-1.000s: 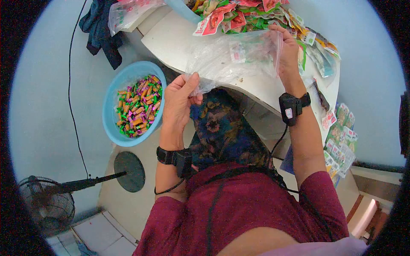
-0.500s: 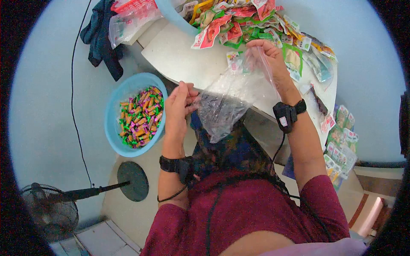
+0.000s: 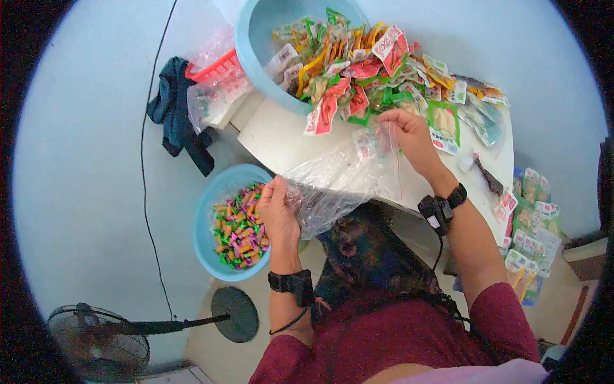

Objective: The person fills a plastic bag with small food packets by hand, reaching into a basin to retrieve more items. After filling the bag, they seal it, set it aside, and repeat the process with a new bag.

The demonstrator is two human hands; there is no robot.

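Observation:
A clear plastic bag [image 3: 339,182] is stretched between my two hands over the front edge of the white table [image 3: 275,144]. My right hand [image 3: 414,136] pinches its right end, where a reddish line runs along the edge. The fingers of my left hand [image 3: 279,211] are closed on the opposite end, beside a blue tub [image 3: 203,240] of small wrapped pieces in orange, green and purple [image 3: 240,233]. Just beyond my right hand lies a pile of sealed food packets [image 3: 358,73]. A green-edged packet [image 3: 444,121] is close to my right wrist.
A tipped blue basin [image 3: 252,48] spills packets onto the table. Further packets [image 3: 531,217] hang or lie off the right edge, near a dark packaged item [image 3: 489,178]. A red basket [image 3: 220,67], dark cloth [image 3: 179,115] and standing fan [image 3: 96,342] are at left.
The view has shifted, so the table and tubs sit lower and further right. My left hand has closed on the bag's end, and the bag is now drawn out more sideways.

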